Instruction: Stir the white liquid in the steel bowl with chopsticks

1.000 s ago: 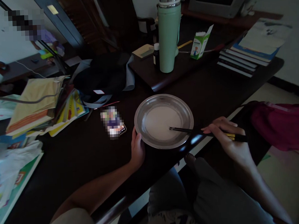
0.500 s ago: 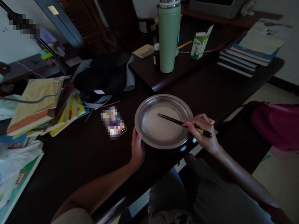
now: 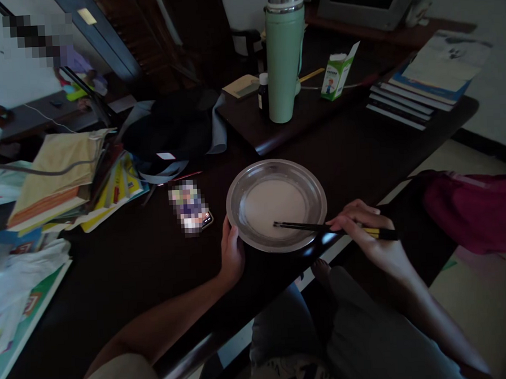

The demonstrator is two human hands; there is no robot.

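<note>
A round metal basin (image 3: 316, 194) stands near the front edge of the dark table, with a whitish liquid (image 3: 274, 202) in it. My left hand (image 3: 232, 250) grips the basin's left side, thumb near the rim and the fingers partly hidden behind it. In my right hand (image 3: 368, 231), to the right of the basin, is a pair of black chopsticks (image 3: 306, 226) with yellow bands. They reach over the rim almost level, their tips at the near part of the liquid. A phone (image 3: 191, 207) lies on the table left of the basin.
Behind the basin stand a tall green thermos (image 3: 284, 69), a small dark bottle (image 3: 264, 95) and a green-and-white box (image 3: 335, 77). Stacked books (image 3: 434, 78) lie at the right, papers and books (image 3: 52, 171) at the left, near a black bag (image 3: 169, 126).
My right hand has moved right and toward me, bringing the chopstick tips from the liquid's middle to its near part. The chopsticks now lie flatter. My left hand stays on the basin.
</note>
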